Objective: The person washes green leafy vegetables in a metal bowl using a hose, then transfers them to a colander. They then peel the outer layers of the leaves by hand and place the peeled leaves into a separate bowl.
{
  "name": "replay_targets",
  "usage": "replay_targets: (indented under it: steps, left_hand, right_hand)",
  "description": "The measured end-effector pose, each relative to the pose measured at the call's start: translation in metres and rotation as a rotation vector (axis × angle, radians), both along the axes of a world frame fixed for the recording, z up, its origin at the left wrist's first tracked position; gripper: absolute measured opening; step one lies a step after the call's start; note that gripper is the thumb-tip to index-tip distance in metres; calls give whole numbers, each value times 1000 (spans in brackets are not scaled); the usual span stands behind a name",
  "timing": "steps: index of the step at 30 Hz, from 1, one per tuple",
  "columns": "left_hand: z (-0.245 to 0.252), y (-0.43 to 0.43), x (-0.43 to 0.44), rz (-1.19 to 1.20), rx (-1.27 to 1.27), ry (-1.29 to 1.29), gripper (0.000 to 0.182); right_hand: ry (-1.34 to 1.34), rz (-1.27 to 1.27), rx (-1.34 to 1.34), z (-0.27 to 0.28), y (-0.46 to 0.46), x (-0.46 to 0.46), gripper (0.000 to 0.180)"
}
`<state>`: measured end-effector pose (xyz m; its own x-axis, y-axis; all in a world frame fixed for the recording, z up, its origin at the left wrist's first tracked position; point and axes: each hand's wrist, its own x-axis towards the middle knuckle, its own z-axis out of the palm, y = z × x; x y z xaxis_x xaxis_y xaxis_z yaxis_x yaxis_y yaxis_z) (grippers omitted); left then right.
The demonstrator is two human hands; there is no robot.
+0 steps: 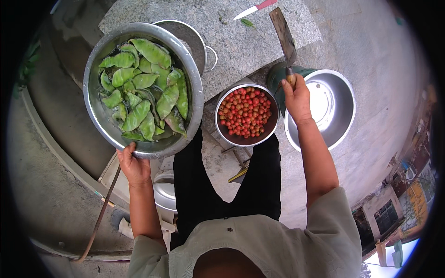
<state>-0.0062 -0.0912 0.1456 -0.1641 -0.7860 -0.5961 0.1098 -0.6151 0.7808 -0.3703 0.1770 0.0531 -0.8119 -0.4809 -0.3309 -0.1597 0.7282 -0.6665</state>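
My left hand (135,164) grips the near rim of a wide metal basin (91,104), its thumb over the edge. Broad green bean pods (137,114) lie wet in that basin. On the right, my right hand (298,99) is closed round the wooden handle of a cleaver (284,38), its dark blade pointing away from me. Between my hands stands a metal bowl (219,130) full of small red fruits (246,111). An open, shiny metal pot (342,114) sits beneath and beside my right wrist.
A stone slab (236,52) spans the far side, bearing a knife (255,9) with a red handle and a green leaf scrap (247,23). A mesh strainer (194,38) is partly under the basin. A hose (100,215) runs at the lower left, near another metal vessel (165,194).
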Motion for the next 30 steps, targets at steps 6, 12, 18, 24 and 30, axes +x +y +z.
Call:
replay_targets:
  steps: [6, 12, 18, 24, 30]
  left_hand:
    - [13, 22, -32, -67, 8, -7, 49]
    - [12, 37, -65, -141, 16, 25, 48]
    - [-4, 59, -95, -237, 4, 93, 48]
    - [-23, 97, -132, -278, 61, 179, 42]
    - [-55, 132, -167, -289, 187, 312, 47]
  right_hand:
    - [-269, -72, 30, 6, 43, 65, 24]
    - [-329, -18, 206, -24, 107, 156, 30]
    - [-276, 8, 447, -93, 173, 198, 35]
    - [-315, 43, 457, -120, 177, 200, 41]
    - [-292, 276, 588, -103, 161, 192, 57]
